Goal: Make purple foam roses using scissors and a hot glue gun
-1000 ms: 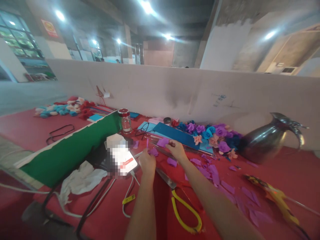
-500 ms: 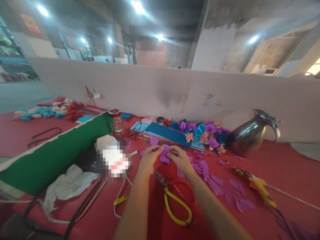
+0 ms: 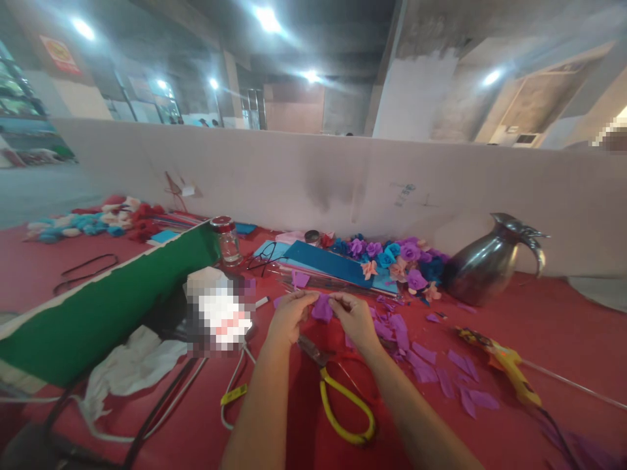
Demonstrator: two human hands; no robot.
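Note:
My left hand (image 3: 290, 316) and my right hand (image 3: 353, 318) meet above the red table (image 3: 563, 339), both pinching one small purple paper piece (image 3: 322, 308) between their fingertips. Just below the hands lie scissors with yellow handles (image 3: 343, 399), blades pointing up-left. Several cut purple paper scraps (image 3: 431, 365) are scattered to the right of my right hand.
A yellow glue gun (image 3: 509, 367) lies at the right, a metal jug (image 3: 482, 261) behind it. Purple, blue and peach paper flowers (image 3: 392, 258) and blue sheets (image 3: 328, 261) sit along the back wall. A green roll (image 3: 98, 307), glass jar (image 3: 228, 240), white cloth (image 3: 132, 365) and cables occupy the left.
My hands came together from apart and now both hold the purple piece in front of me. The view shifted slightly left and down.

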